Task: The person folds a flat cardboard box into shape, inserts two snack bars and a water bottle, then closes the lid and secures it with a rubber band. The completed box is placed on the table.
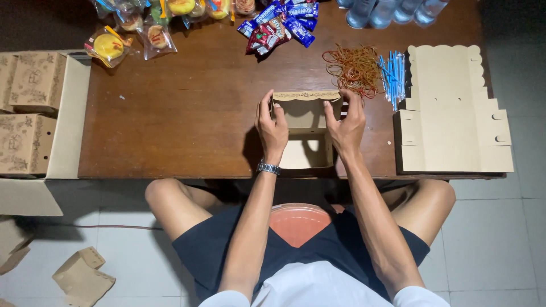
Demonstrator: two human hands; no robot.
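Observation:
A small brown cardboard box (306, 131) with a scalloped, patterned lid edge stands half folded on the dark wooden table (187, 108). My left hand (271, 125), with a wristwatch, grips the box's left side. My right hand (346, 126) grips its right side, fingers curled over the top corner. The box's open inside faces me.
A stack of flat unfolded box blanks (449, 113) lies at the right. Rubber bands (354, 68), blue straws (393, 77), snack packets (281, 25), wrapped pastries (131, 34) and water cups (392, 10) line the far edge. Folded boxes (28, 108) fill a carton at left.

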